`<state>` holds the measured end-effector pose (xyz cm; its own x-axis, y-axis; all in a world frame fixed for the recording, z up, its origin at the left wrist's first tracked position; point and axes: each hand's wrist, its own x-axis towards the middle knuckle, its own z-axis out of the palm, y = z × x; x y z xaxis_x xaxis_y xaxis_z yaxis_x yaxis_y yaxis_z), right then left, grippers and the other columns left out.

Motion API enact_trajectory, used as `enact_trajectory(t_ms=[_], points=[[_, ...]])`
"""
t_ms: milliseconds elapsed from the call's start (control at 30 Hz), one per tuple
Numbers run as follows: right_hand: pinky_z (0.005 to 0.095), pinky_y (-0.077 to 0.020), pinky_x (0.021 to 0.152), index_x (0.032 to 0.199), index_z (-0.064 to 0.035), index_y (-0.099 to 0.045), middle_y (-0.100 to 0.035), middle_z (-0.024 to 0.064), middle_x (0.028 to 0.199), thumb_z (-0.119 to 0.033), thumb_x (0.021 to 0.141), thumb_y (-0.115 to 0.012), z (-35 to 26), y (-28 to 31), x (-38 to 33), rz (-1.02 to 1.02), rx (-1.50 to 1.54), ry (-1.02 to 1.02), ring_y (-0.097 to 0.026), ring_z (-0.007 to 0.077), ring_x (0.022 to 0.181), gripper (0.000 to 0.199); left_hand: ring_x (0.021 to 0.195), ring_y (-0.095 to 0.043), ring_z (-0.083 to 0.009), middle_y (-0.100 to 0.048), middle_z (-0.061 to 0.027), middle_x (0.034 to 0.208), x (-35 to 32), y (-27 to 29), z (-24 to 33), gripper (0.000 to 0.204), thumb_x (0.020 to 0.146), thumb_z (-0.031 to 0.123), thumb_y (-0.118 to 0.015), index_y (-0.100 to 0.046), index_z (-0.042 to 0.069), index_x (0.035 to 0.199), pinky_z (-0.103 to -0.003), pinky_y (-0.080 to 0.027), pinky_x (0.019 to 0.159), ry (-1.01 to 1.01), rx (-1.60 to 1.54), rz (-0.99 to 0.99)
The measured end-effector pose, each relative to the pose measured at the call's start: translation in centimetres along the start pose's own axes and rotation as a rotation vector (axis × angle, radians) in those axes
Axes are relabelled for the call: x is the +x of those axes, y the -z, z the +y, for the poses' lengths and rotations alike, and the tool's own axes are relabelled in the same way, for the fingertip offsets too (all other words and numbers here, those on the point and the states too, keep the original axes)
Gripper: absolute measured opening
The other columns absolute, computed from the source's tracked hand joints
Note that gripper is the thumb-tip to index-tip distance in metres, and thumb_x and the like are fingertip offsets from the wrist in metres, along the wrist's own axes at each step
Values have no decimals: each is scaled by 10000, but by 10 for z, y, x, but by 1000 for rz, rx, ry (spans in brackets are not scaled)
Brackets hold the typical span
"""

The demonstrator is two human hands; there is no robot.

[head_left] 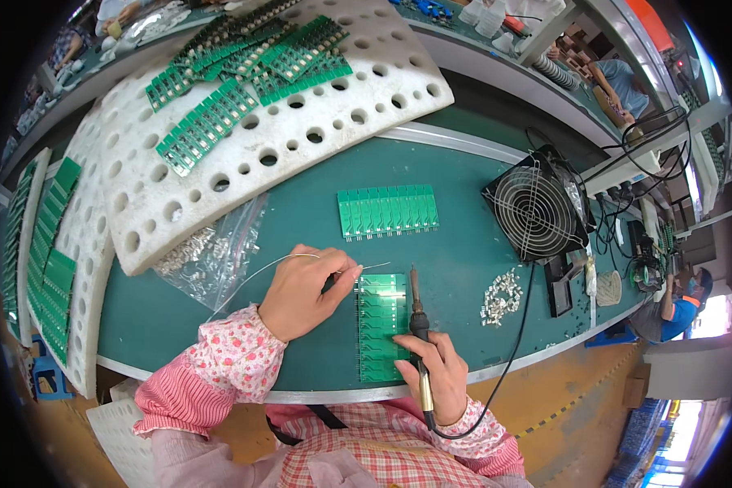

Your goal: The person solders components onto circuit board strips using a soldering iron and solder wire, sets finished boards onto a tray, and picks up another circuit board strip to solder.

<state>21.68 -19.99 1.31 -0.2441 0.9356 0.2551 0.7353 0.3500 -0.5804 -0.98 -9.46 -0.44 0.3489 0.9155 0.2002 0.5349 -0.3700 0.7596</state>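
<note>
Between the thumb and fingers of my left hand [305,291] runs a thin strand of solder wire [376,265], its tip sticking out to the right above a green circuit board panel [381,325]. My right hand [437,370] grips a soldering iron [419,325] by its dark handle, the tip pointing away from me. The iron lies over the panel's right edge, with its tip apart from the wire. Fingers of the right hand rest by that edge. Farther off, a second green panel [388,210] lies flat, a row of pins along its near side.
A black fan [535,210] stands at right, near a pile of small white parts [502,298]. At left, a plastic bag [220,259] of parts lies beside a white foam board [211,187] bearing several panels. The iron's cord [519,342] loops at right. Other people sit farther off.
</note>
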Motion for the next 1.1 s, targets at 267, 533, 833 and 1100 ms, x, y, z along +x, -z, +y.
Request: enact_trajectory(t_ms=[267,533,833,1100], points=[[317,-524,660,1153,-79,-637,-602,137,982,-101,792,-753,10,13,4,57,129,-39,-638,231,715,380,863,-666,-253,-706,-87,965,-1,-4,3,93,917,102,-619,-675,31,937,-363,-465,845,-61,-194,-38],[269,-515,580,1035,14,-579,-673,113,719,-31,882,-644,25,16,24,328,440,-156,-645,162,604,172,742,-629,-208,-708,-53,897,-9,6,-1,107,806,36,-662,-592,29,726,-338,-428,800,-32,-82,8],[267,-501,497,960,14,-470,-602,112,706,-113,950,-565,31,1,38,248,829,-378,-594,139,528,159,757,-614,-207,-706,-28,887,-4,2,-8,249,758,48,-691,-491,61,610,-343,-417,786,-99,-120,-2],[263,-503,510,959,16,-470,-611,114,661,-123,949,-569,28,-1,40,206,798,-388,-603,139,532,170,754,-589,-195,-697,-10,905,-4,2,-10,264,737,47,-698,-477,74,595,-329,-395,769,-122,-94,8]])
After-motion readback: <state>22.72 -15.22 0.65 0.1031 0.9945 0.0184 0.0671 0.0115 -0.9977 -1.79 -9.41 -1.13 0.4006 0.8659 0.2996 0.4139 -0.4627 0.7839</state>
